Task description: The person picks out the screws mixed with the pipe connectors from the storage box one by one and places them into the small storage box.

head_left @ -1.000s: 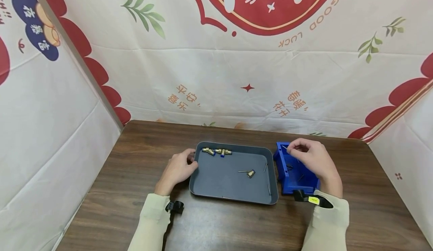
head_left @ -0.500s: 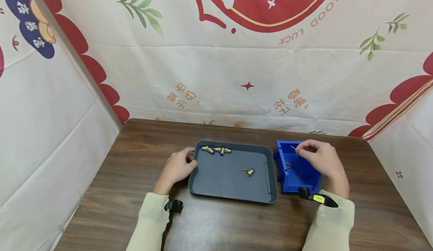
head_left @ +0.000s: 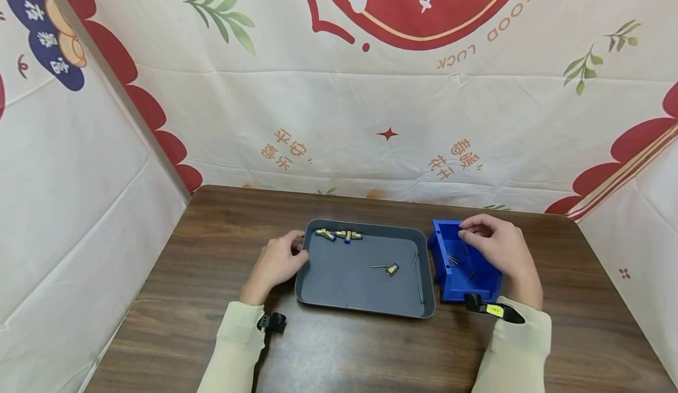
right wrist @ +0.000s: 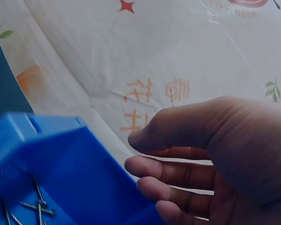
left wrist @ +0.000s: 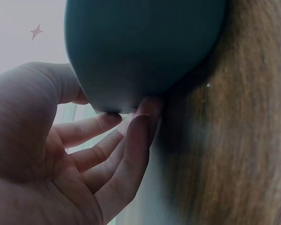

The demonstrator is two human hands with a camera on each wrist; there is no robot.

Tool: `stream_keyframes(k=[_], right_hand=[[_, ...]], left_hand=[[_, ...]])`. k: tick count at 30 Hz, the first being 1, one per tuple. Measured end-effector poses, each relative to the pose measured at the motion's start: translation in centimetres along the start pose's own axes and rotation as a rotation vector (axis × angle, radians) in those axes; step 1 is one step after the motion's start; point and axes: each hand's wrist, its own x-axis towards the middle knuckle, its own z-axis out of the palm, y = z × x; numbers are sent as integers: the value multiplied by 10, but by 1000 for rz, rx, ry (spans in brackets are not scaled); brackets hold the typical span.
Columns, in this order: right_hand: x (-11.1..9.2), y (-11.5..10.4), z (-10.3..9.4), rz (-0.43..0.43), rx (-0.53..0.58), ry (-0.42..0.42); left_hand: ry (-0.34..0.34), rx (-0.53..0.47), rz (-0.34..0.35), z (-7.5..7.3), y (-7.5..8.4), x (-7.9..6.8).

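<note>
At the left end of a grey tray (head_left: 349,290), my left hand (head_left: 278,262) grips the rim; in the left wrist view its fingers (left wrist: 136,150) are bent against the tray's outer wall and the thumb tip is hidden behind it. My right hand (head_left: 498,246) hovers over the blue bin (head_left: 463,292), fingers loosely bent and nothing between them. Several screws (right wrist: 40,206) lie in the bin. In the tray are brass pipe fittings with blue ends: a pair (head_left: 348,236) at the back left and one fitting (head_left: 392,270) right of the middle beside a screw (head_left: 379,266).
Two more screws lie along the tray's right side, one screw (head_left: 415,260) towards the back and another screw (head_left: 421,296) nearer the front. The wooden table (head_left: 339,357) ends at a printed cloth backdrop (head_left: 339,105). The bin stands close to the tray's right wall.
My right hand held a screw above the bin and has let it go; the hand shifted right, then slightly back left. My left hand stays on the tray.
</note>
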Motion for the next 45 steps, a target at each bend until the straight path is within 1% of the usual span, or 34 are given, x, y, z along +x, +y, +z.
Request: stream_keyframes(k=[4, 10, 16, 23, 30, 38, 45], right_hand=[[1, -8, 3, -25, 65, -8], [3, -21, 8, -68, 176, -41], [7, -33, 17, -120, 240, -74], [11, -48, 29, -163, 264, -119], [15, -58, 39, -174, 296, -192], [21, -62, 55, -209, 324, -245], [27, -63, 73, -220, 404, -308]], left_hand=[[-1, -2, -2, 0, 0, 0], [1, 6, -1, 1, -1, 1], [1, 1, -1, 0, -1, 0], [-8, -5, -10, -1, 0, 1], [-7, 0, -17, -1, 1, 1], [-9, -2, -16, -1, 2, 0], [-8, 3, -16, -2, 2, 0]])
